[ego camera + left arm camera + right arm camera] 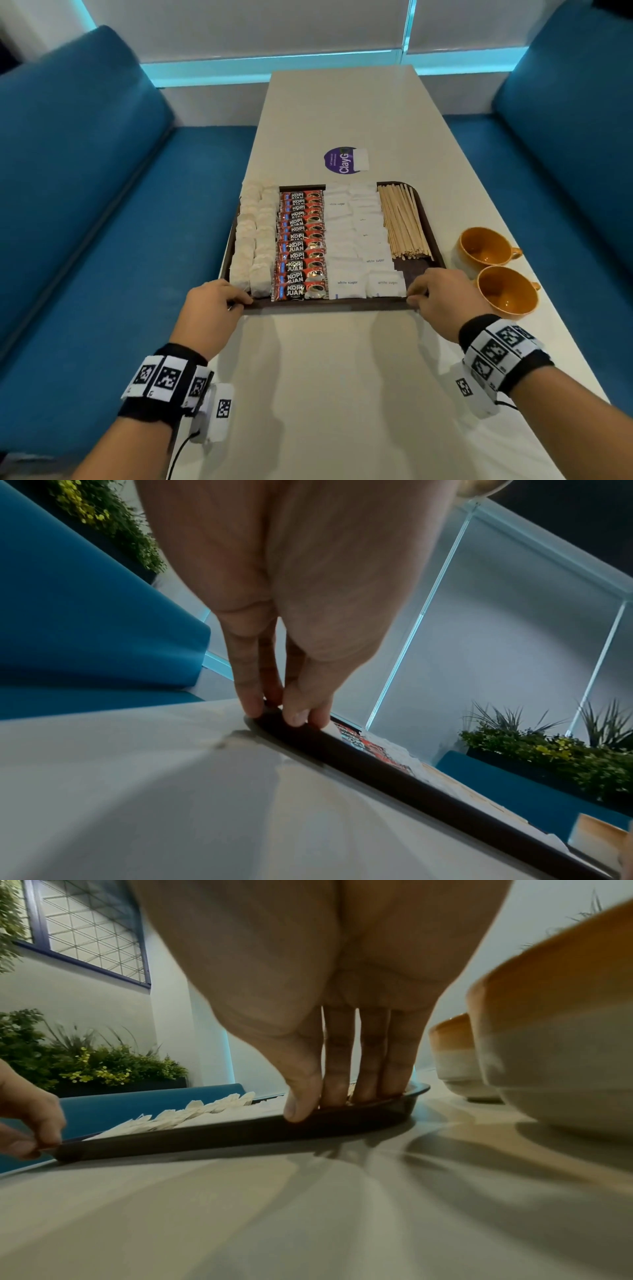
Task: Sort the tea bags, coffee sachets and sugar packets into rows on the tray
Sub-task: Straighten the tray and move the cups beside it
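A dark brown tray (329,305) lies on the pale table. On it run rows of white tea bags (255,240), red coffee sachets (299,245), white sugar packets (358,240) and wooden stirrers (402,222). My left hand (236,298) pinches the tray's near left rim (342,748), thumb outside and fingers (250,696) over the edge. My right hand (419,291) grips the near right rim (342,1125), thumb (301,1096) against the outer wall and fingers inside. The tray rests flat on the table.
Two orange cups (484,248) (507,291) stand right of the tray, close to my right hand. A purple round sticker (339,160) with a white packet (362,159) beside it lies beyond the tray. Blue benches (85,205) flank the narrow table.
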Demonstrator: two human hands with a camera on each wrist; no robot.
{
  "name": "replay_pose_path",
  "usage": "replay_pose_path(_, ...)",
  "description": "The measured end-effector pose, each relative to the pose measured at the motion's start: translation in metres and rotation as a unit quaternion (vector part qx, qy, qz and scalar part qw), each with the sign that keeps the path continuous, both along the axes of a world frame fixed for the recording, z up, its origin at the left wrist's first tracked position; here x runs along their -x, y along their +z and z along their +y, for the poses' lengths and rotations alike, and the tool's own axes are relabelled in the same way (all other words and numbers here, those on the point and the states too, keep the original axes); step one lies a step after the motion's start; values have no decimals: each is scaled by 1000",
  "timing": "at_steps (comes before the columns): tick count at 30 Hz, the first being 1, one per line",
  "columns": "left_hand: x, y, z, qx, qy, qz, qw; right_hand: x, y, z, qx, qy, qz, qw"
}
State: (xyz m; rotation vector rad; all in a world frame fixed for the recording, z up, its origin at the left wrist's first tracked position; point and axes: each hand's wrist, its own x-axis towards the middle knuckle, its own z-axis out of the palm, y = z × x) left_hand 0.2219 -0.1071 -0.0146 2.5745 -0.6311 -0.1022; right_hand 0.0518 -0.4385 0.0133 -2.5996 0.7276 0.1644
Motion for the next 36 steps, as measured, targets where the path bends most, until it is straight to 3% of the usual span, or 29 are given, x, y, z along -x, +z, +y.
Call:
replay_pose_path(7,-39,5,-21,-14,12,19,1000,-37,0,-12,-16,-48,-8,999)
replay_pose_path(18,-72,13,-34,-25,31,18,999,-72,1,-20,-13,-41,-26,999)
replay_pose_path(32,-67,19,-37,-56,14,14,998,-77,2,-23,-13,-11,1,1000)
replay_pose_path(36,-47,44,-59,-6,6,-10,1000,-60,22,-22,-53,-3,-65,996)
